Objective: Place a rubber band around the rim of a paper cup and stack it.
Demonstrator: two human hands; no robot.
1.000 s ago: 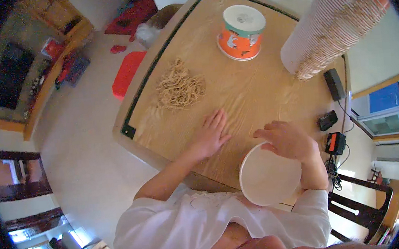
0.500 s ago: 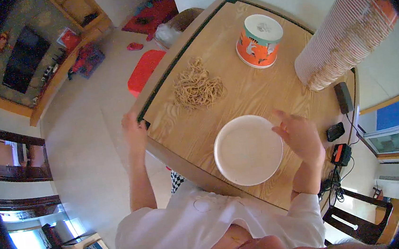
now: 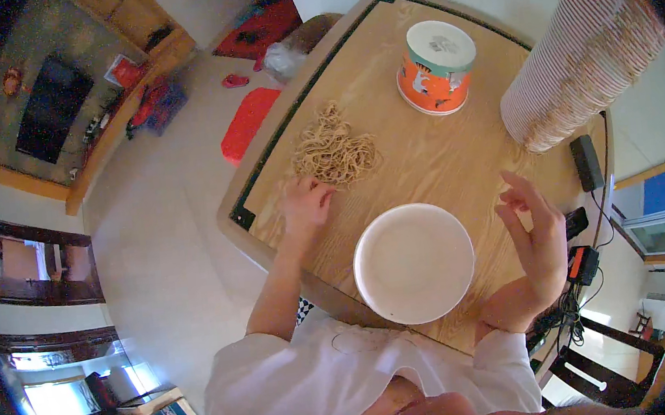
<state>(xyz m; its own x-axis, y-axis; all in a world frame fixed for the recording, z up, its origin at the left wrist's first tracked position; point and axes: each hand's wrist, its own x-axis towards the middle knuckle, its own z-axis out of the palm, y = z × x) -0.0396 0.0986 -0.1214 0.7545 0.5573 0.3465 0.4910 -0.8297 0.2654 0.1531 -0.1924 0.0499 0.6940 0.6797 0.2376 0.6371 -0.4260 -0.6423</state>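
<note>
Left hand curls its fingertips into the near edge of the rubber-band pile, a loose heap centre-left of frame, spreading roughly left to right. White paper plate lies flat at lower centre, just right of that hand. Right hand hovers spread, empty, beside the plate. Orange tub and cup stack stand in the upper right, nothing blocking.

Bright even daylight, sharp centre, fisheye-bent dark rim.

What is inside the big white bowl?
The white bowl on the wooden table looks empty: only its bare white inside shows. What lies beneath it is covered. Neither hand touches it.
</note>
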